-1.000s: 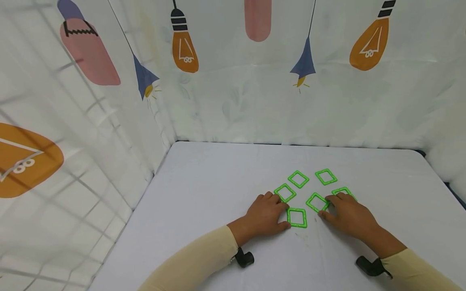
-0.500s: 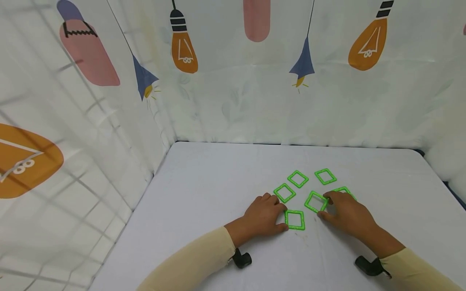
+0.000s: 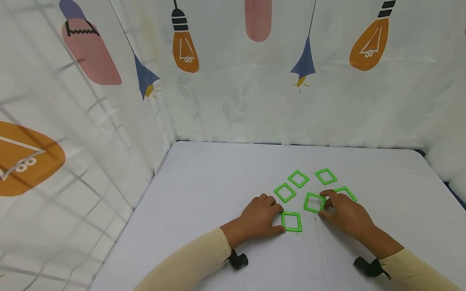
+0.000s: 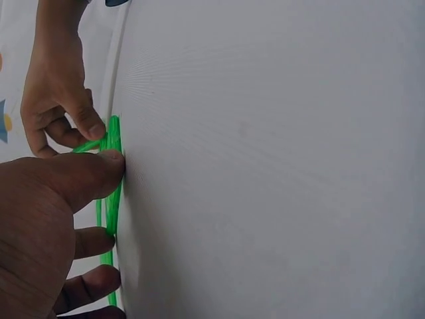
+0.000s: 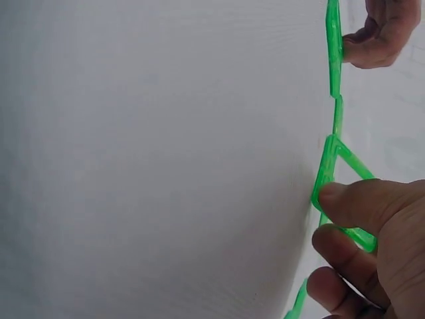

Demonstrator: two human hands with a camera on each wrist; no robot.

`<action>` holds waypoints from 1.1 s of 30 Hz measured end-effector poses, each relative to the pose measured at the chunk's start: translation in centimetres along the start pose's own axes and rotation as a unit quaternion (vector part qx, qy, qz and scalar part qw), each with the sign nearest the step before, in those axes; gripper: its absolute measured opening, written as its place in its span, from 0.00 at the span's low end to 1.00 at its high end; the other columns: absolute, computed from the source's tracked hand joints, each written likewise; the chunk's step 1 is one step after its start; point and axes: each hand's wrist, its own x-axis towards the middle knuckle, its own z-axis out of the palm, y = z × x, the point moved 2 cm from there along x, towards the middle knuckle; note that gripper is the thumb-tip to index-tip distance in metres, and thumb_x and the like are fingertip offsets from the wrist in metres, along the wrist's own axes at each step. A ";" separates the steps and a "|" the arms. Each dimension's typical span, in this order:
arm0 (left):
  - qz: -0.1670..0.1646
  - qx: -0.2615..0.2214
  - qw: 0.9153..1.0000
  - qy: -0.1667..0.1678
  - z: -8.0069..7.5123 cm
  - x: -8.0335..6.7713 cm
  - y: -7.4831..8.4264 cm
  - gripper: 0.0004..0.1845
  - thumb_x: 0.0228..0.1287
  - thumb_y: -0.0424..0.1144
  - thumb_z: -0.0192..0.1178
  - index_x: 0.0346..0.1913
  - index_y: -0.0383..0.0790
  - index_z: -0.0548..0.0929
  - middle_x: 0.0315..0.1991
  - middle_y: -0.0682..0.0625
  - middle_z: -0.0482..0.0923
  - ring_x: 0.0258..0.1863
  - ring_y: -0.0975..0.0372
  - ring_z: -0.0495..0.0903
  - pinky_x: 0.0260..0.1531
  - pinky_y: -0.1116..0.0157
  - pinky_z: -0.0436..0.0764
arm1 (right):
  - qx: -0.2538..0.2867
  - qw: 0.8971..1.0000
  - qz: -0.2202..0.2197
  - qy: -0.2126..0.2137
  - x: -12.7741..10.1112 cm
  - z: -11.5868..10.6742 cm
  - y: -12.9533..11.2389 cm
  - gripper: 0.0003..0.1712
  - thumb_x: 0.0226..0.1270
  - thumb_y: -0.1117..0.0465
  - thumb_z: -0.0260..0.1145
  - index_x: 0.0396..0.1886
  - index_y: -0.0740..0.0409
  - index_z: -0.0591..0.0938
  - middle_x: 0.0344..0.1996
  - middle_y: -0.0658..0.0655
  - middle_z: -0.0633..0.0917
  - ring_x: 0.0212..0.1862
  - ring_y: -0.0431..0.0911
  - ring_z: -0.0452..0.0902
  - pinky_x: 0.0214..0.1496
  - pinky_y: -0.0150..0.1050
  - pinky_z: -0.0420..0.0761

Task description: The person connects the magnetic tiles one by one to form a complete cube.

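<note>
My right hand [image 3: 346, 214] pinches the middle frame [image 3: 314, 202], thumb and forefinger curled on its right edge; in the right wrist view one side of that frame [image 5: 340, 193] looks tipped up off the table. My left hand [image 3: 259, 217] has thumb and fingers curled against the left edge of the near frame [image 3: 291, 222], which lies flat just left of and below the middle one; the left wrist view shows the thumb [image 4: 86, 174] on the green edge.

The 2 frames sit close but apart, so I judge the step in hand is bringing their edges together. To do it well I would hold the near frame down as an anchor and move only the right one, sliding it low with the facing sides parallel (a tilted edge may ride over).

4 more frames lie beyond on the table [image 3: 204, 182]: 1 [image 3: 285, 192] by the left fingers, 2 [image 3: 298, 178] farther back, 1 [image 3: 345, 192] partly behind my right hand.
</note>
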 end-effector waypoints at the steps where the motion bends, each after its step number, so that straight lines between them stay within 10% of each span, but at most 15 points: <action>1: 0.000 -0.001 1.000 0.001 0.0 0.0 0.0 0.27 0.63 0.64 0.66 0.59 0.55 0.83 0.47 0.58 0.75 0.48 0.63 0.70 0.52 0.65 0.72 | 0.003 1.000 -0.002 0.001 0.0 0.0 0.0 0.32 0.58 0.59 0.80 0.60 0.59 0.77 0.36 0.49 0.87 0.40 0.49 0.82 0.31 0.44 0.79; 33: 0.011 -0.018 0.999 0.025 0.1 -0.6 -0.5 0.26 0.62 0.64 0.68 0.56 0.53 0.84 0.47 0.59 0.75 0.51 0.63 0.72 0.54 0.65 0.72 | 0.010 0.998 -0.052 0.022 0.4 0.3 -1.6 0.19 0.64 0.63 0.75 0.53 0.53 0.80 0.35 0.53 0.89 0.36 0.47 0.85 0.24 0.37 0.73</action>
